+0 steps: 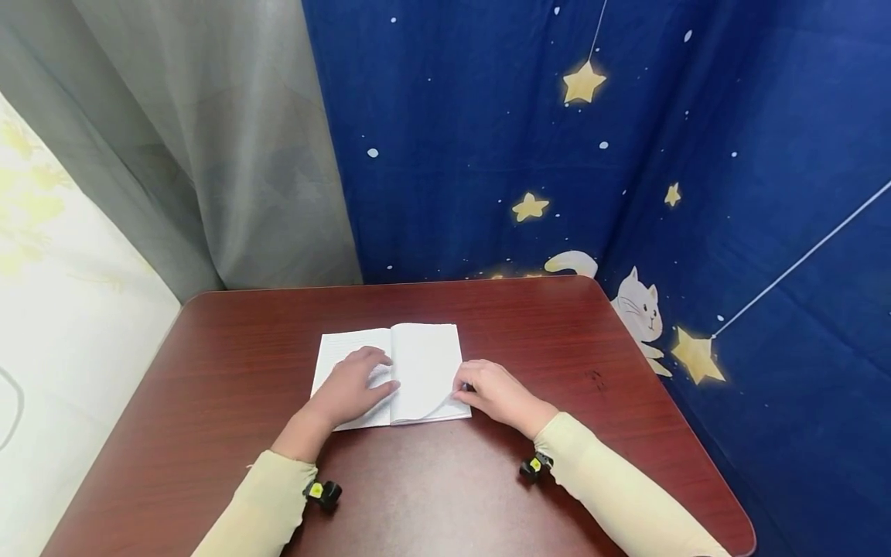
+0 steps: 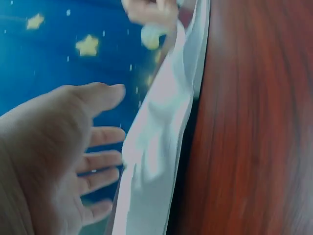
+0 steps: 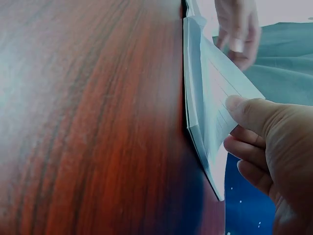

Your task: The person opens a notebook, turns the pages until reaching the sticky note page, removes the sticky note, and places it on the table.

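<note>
An open notebook [image 1: 423,363] with white, faintly lined pages lies on the table. My right hand [image 1: 497,393] pinches the near right corner of a page between thumb and fingers. In the right wrist view that lined page [image 3: 222,93] bends up from the stack, with the thumb [image 3: 239,105] on its face. Over the left page, my left hand [image 1: 353,389] is spread, thumb toward the spine. The left wrist view shows the left hand's fingers [image 2: 105,159] apart and relaxed, holding nothing, close beside the notebook [image 2: 151,161].
The reddish-brown wooden table [image 1: 431,487] has rounded corners. A dark blue curtain [image 1: 473,139] with stars and a grey curtain [image 1: 271,178] hang behind its far edge. A small black device [image 1: 323,493] is strapped at the left wrist, another device [image 1: 534,467] at the right.
</note>
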A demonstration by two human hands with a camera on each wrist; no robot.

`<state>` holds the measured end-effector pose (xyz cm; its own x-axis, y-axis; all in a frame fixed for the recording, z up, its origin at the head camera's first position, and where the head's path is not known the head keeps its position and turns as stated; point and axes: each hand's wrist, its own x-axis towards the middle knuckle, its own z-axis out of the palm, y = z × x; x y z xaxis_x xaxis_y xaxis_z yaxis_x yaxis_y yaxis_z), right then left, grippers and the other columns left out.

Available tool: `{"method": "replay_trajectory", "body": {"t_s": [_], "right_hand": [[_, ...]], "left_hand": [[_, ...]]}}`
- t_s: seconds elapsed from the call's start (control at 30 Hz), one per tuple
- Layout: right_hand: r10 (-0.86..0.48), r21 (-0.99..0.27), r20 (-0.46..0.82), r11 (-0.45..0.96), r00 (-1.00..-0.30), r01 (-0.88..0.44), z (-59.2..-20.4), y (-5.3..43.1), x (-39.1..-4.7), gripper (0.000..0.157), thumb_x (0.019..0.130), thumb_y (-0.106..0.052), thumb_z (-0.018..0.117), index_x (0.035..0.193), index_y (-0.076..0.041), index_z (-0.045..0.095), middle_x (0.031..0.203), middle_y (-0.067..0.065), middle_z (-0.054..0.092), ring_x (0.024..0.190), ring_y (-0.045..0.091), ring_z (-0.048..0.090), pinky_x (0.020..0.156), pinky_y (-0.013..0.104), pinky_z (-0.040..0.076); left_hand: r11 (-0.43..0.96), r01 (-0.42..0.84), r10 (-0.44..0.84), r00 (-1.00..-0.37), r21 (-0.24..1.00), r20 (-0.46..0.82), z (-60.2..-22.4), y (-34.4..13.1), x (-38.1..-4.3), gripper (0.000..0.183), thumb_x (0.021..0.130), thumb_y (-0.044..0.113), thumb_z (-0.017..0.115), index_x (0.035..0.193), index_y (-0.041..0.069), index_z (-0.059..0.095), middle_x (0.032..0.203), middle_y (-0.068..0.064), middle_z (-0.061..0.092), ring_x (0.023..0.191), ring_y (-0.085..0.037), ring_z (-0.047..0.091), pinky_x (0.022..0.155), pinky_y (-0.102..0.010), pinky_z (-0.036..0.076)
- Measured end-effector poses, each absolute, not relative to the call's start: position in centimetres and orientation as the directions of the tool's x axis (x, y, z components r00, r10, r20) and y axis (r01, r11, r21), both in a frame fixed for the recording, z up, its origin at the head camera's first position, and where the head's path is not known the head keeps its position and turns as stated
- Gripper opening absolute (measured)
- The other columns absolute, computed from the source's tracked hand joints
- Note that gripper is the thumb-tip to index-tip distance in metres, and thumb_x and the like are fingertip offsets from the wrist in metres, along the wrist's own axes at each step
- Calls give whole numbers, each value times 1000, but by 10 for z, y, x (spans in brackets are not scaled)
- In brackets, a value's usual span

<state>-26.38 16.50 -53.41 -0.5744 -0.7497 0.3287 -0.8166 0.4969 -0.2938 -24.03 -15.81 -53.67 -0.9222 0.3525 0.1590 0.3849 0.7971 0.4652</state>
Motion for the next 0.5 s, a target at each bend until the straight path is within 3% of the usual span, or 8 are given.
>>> {"method": "replay_trajectory", "body": {"t_s": [0.23,0.5], "right_hand": [[-733,-317,324,512,-598,-799,-531,163,-265,21,97,-18,88,91,-20,68,90,-6,68,85,16,63,82,32,53],[-735,-306,355,493,-578,-815,-535,162,-269,25,95,-16,90,91,-21,65,89,-2,69,85,13,60,81,32,52]], "left_hand": [[657,477,421,-875,585,240,-532,-116,-234,22,102,31,81,116,14,76,119,2,71,111,-21,70,102,-48,57],[592,525,459,-844,611,279,-530,-89,-228,19,101,34,81,107,16,75,107,3,73,96,-18,70,89,-41,58]]}}
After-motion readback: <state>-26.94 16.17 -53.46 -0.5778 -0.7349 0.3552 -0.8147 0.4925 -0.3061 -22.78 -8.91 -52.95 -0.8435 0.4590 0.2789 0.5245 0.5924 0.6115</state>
